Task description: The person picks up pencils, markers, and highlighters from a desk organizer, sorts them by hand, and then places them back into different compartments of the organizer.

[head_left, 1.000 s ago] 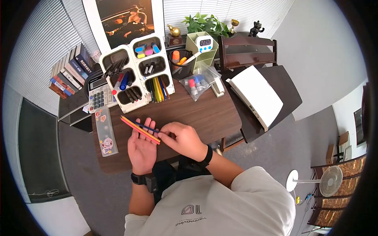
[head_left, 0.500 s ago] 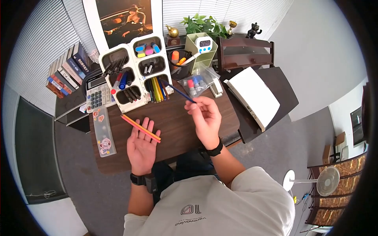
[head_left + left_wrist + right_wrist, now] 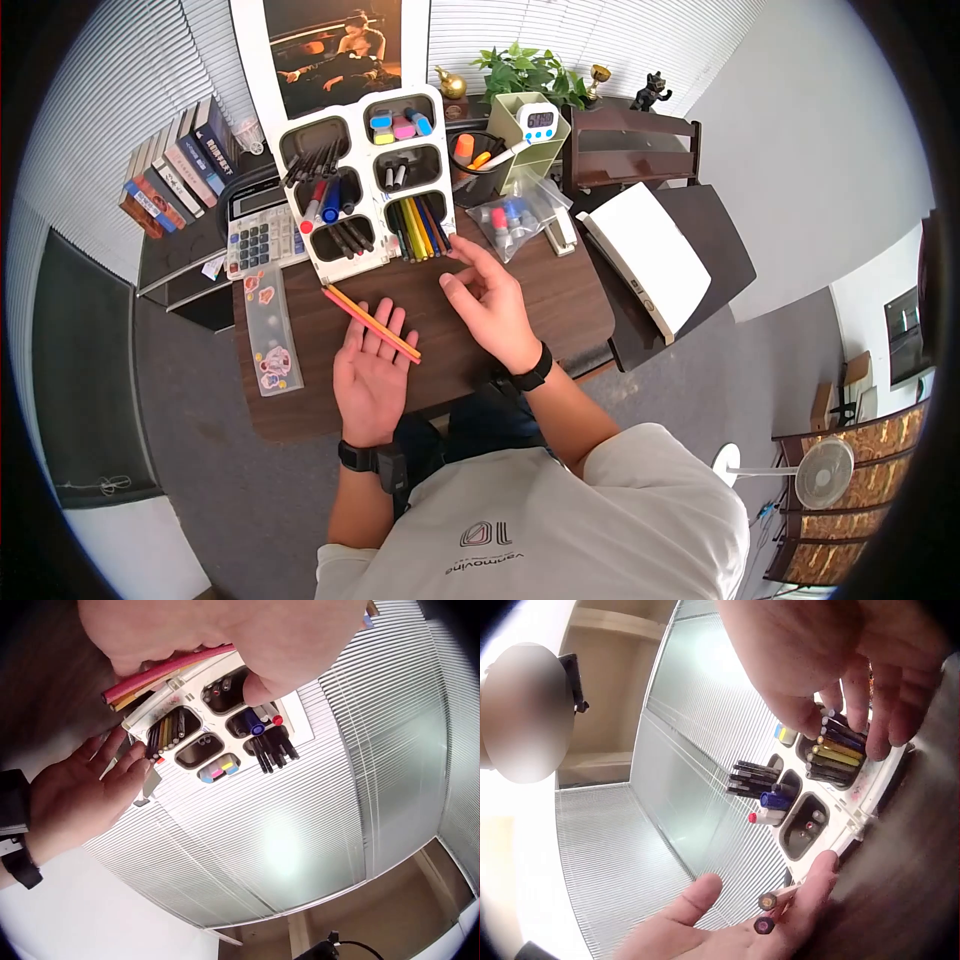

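Note:
In the head view my left hand (image 3: 372, 390) lies palm up over the desk, fingers straight. An orange pencil (image 3: 352, 303) and a pink pencil (image 3: 348, 309) rest side by side across its fingers. My right hand (image 3: 495, 310) is at the lower right compartment of a white organizer (image 3: 345, 270), its index fingertip right by the ends of the coloured pencils (image 3: 415, 232) there. Its thumb stands apart from the fingers. The right wrist view shows those fingers spread beside the pencil ends (image 3: 832, 754). A dark pencil is at the compartment's right side.
Other compartments hold highlighters (image 3: 402, 127), black pens (image 3: 312, 162) and markers (image 3: 331, 205). A stickered clear case (image 3: 270, 330) and a calculator (image 3: 262, 240) lie at left. Right of the organizer are a mesh cup (image 3: 475, 180), a plastic bag (image 3: 515, 220) and a stapler (image 3: 562, 235).
My right hand took the dark blue pencil from the left palm and carried it to the pencil compartment, where it was let go. The left hand still bears the orange and pink pencils.

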`<action>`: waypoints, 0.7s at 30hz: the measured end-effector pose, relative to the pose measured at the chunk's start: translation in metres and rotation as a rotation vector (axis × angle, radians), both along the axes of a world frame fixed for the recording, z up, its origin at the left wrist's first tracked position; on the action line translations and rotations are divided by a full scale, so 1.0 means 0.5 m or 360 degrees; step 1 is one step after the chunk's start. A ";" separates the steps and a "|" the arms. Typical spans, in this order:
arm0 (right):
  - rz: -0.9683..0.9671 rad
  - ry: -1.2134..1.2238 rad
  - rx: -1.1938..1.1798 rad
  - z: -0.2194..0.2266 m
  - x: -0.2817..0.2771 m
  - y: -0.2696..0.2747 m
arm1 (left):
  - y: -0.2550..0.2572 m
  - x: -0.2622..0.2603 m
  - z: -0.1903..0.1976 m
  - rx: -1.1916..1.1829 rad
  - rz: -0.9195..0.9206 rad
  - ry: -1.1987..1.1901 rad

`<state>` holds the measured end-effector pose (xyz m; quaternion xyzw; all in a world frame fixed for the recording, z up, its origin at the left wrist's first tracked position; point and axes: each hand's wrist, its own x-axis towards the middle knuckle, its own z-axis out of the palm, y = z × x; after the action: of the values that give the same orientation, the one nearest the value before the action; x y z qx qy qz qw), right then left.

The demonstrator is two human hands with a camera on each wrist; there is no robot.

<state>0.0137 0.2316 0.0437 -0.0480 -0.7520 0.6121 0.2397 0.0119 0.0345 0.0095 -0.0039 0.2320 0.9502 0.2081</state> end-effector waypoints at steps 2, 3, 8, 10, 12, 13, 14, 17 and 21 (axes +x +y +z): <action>-0.0028 -0.0008 0.0030 -0.003 0.003 -0.001 | 0.000 0.000 0.000 -0.0005 0.0004 -0.0003; -0.0091 0.0064 0.0061 -0.011 0.007 0.000 | 0.001 -0.001 0.000 -0.0011 0.0004 -0.0001; 0.0181 0.0057 0.0284 0.013 0.072 -0.033 | 0.003 0.001 -0.002 0.0007 0.0010 0.0037; 0.0357 -0.0073 0.0467 0.012 0.085 -0.046 | 0.005 0.000 -0.001 0.0007 0.0009 0.0048; 0.0354 -0.0088 0.0581 0.008 0.092 -0.065 | 0.006 -0.002 -0.004 0.0009 0.0028 0.0072; 0.0354 -0.0084 0.0573 0.005 0.090 -0.067 | 0.007 -0.002 -0.004 0.0001 0.0028 0.0075; 0.0377 -0.0043 0.0536 0.000 0.088 -0.069 | 0.007 -0.002 -0.003 -0.0018 0.0037 0.0088; 0.0413 0.0041 0.0502 -0.015 0.085 -0.068 | 0.005 -0.001 -0.005 -0.0064 0.0043 0.0084; 0.0343 0.0241 0.0476 -0.011 0.081 -0.054 | 0.006 -0.004 -0.008 -0.0070 0.0037 0.0085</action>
<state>0.0544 0.2046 0.0384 0.1150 -0.8151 0.5177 0.2332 0.0100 0.0374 0.0057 0.0141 0.2582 0.9470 0.1908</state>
